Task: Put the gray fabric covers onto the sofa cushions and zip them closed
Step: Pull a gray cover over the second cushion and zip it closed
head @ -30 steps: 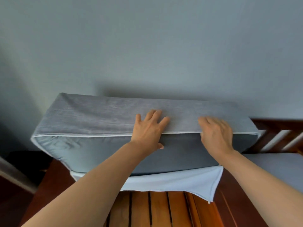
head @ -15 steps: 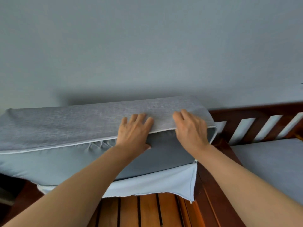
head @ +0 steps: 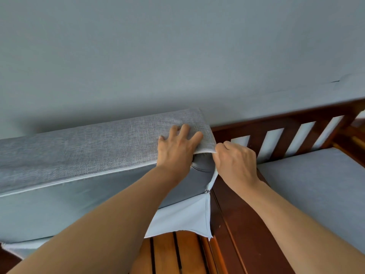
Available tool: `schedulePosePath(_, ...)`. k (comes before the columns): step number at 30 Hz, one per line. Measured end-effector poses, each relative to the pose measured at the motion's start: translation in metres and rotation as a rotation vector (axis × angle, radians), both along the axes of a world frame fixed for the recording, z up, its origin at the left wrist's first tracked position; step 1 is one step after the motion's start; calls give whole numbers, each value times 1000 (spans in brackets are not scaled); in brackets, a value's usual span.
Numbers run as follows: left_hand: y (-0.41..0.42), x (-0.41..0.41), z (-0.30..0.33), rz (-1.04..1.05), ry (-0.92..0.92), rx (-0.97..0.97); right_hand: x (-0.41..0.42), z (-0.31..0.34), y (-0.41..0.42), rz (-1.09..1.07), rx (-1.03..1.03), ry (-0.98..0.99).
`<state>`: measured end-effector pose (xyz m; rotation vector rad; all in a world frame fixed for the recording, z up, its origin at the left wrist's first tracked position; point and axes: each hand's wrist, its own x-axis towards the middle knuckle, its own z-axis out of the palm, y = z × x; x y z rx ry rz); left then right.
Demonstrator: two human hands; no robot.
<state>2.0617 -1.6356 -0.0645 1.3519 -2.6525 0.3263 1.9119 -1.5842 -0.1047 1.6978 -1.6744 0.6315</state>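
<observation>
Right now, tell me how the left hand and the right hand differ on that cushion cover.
The left hand lies flat, fingers spread on the gray cover's top; the right hand is curled, pinching its corner edge. The left sits over the cushion; the right hangs past its end, by the wooden frame. Both touch the cover.

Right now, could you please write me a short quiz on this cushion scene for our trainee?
1. True or false: the left hand lies spread on top of the gray cover.
2. What does the right hand pinch?
A. the zipper pull
B. the cover's piped corner
C. a wooden slat
3. Fill in: the zipper pull sits at the cushion's lower right corner, where a white flap hangs over the wooden ____.

Key: 1 true; 2 B; 3 slats.
</observation>
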Motion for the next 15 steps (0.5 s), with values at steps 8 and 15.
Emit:
schedulePosePath(8, 1, 9, -28, -114, -1, -143, 10, 0, 3, -84, 56, -111)
schedulePosePath(15, 20, 12, -60, -307, 8, -306, 20, -38, 26, -37, 217, -481)
